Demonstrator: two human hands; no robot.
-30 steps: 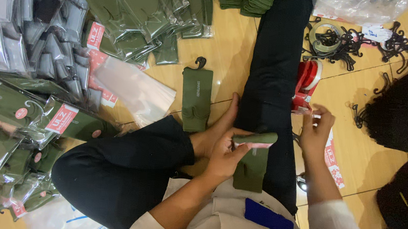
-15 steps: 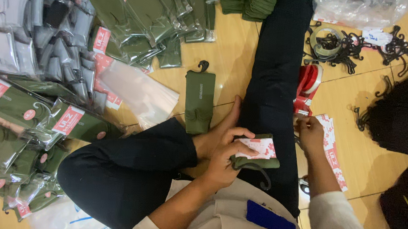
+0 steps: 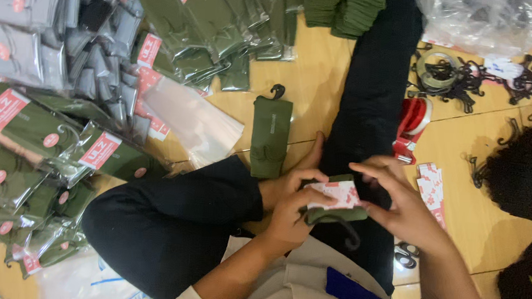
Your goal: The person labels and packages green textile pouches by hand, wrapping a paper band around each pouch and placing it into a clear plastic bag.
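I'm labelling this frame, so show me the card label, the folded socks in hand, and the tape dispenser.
card label (image 3: 336, 194), head view, middle of its face
folded socks (image 3: 336, 214), head view, lower green edge
tape dispenser (image 3: 413, 123), head view, red body

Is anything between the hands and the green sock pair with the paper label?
Nothing visible. The left hand already grips the folded green socks, and the right hand has its fingers on the paper label wrapped over them.

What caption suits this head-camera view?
Left hand and right hand fit a pink-and-white paper label around folded olive-green socks.
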